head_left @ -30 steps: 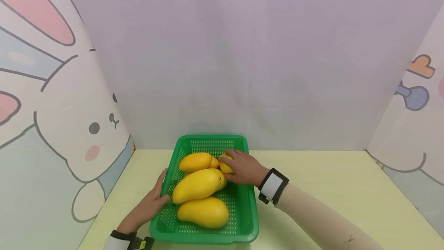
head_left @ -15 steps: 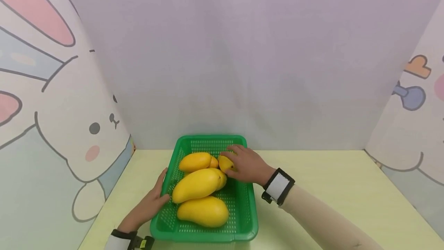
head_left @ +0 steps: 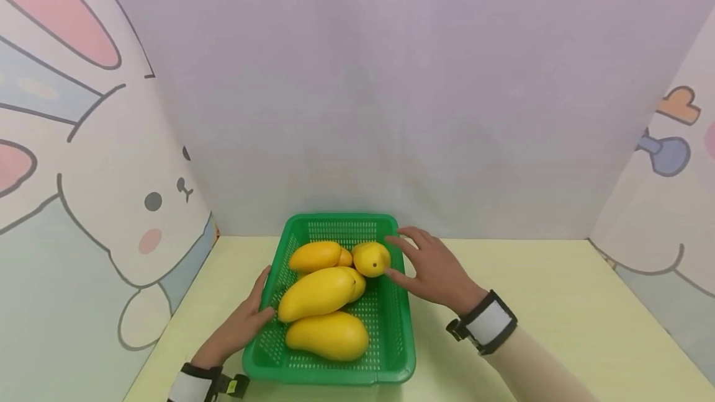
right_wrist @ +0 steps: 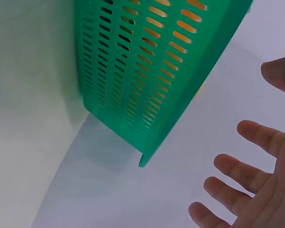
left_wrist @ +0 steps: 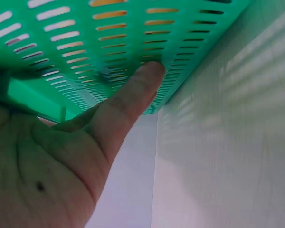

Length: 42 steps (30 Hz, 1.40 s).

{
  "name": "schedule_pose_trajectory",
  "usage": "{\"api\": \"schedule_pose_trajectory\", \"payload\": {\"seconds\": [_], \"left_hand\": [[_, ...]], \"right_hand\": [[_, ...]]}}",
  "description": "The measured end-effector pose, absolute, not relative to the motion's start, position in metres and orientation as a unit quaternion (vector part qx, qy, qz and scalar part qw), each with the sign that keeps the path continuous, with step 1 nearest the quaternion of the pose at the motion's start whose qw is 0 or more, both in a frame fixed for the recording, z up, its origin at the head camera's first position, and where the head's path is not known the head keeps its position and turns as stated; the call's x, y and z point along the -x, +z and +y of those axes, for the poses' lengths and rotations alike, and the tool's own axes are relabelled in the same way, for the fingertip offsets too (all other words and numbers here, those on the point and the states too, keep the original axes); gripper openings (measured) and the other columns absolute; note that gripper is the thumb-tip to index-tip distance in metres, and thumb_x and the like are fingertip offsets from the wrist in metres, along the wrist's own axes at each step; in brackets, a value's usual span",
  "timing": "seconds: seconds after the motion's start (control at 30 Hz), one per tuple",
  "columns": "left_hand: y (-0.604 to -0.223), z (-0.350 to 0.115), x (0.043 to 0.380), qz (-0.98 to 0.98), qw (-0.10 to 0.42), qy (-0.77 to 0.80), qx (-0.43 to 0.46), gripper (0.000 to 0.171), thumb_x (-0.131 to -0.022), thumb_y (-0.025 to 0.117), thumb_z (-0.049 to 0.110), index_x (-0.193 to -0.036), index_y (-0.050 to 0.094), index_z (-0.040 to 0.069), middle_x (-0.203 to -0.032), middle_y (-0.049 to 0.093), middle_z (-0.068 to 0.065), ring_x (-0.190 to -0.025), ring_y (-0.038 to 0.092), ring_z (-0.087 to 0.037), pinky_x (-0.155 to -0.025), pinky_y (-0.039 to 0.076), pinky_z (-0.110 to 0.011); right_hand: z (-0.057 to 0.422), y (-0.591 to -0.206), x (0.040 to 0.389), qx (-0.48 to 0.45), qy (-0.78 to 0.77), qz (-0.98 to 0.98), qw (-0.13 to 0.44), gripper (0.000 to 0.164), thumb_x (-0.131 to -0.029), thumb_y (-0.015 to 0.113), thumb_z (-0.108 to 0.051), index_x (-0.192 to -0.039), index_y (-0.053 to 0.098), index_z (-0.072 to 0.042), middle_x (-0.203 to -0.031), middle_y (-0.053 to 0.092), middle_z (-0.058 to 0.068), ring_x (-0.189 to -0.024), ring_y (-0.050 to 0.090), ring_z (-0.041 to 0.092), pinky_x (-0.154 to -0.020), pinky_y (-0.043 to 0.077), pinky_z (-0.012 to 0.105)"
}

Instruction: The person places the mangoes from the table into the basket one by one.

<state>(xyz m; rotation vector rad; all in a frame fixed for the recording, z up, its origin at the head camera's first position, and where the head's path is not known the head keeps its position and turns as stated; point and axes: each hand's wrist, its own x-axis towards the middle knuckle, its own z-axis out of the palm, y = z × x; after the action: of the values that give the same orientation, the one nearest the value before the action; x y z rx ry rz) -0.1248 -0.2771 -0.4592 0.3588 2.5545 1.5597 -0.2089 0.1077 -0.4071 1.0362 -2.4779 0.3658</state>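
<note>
A green plastic basket [head_left: 329, 377] with slotted walls holds several yellow mangoes, one large mango [head_left: 326, 335] lying nearest the front. A rounder-looking yellow fruit [head_left: 373, 260] with a dark tip sits at the back right inside. My left hand [head_left: 237, 327] grips the basket's left side, its thumb over the rim; in the left wrist view a finger [left_wrist: 128, 97] presses along the outer slotted wall. My right hand [head_left: 436, 272] hovers by the right rim, fingers spread and holding nothing. The right wrist view shows its fingers apart from the basket wall.
The basket stands on a pale yellow table [head_left: 519, 303] close to a plain pale back wall [head_left: 402, 110]. Side panels with cartoon drawings, including a rabbit [head_left: 128, 203], rise at left and right.
My right hand has let go of the yellow fruit at the back right and drawn away to the right, over the rim. The left hand has stayed on the basket.
</note>
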Motion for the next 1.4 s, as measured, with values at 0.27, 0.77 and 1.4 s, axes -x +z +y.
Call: {"api": "schedule_pose_trajectory", "payload": {"seconds": [0.27,0.77,1.4], "left_hand": [[-0.458,-0.276,0.125,0.830,0.076,0.536,-0.133,0.080,-0.093,0.043,0.009,-0.148,-0.012,0.029,-0.148,0.016,-0.023,-0.076,0.061,-0.025,-0.065,0.052,-0.038],[-0.458,-0.273,0.122,0.829,0.074,0.542,-0.117,0.079,-0.092,0.043,0.008,-0.149,-0.009,0.027,-0.144,0.026,-0.025,-0.073,0.060,-0.025,-0.064,0.052,-0.038],[-0.449,-0.271,0.120,0.866,0.062,0.481,-0.118,0.066,-0.101,0.035,0.036,-0.148,-0.009,0.025,-0.154,0.004,-0.014,-0.128,0.033,-0.033,-0.099,0.033,-0.052]], "right_hand": [[0.124,-0.411,0.190,-0.362,0.147,-0.893,0.221,0.058,-0.089,0.047,-0.058,-0.136,0.046,-0.023,-0.134,0.043,0.007,-0.119,0.041,0.024,-0.089,0.040,0.049],[0.159,-0.428,0.170,-0.319,0.171,-0.904,0.228,0.056,-0.085,0.054,-0.055,-0.135,0.046,-0.029,-0.136,0.043,0.004,-0.125,0.037,0.026,-0.096,0.035,0.051],[0.186,-0.425,0.159,-0.340,0.183,-0.896,0.221,0.060,-0.084,0.059,-0.051,-0.139,0.040,-0.034,-0.140,0.039,0.000,-0.131,0.030,0.022,-0.098,0.031,0.049]]}}
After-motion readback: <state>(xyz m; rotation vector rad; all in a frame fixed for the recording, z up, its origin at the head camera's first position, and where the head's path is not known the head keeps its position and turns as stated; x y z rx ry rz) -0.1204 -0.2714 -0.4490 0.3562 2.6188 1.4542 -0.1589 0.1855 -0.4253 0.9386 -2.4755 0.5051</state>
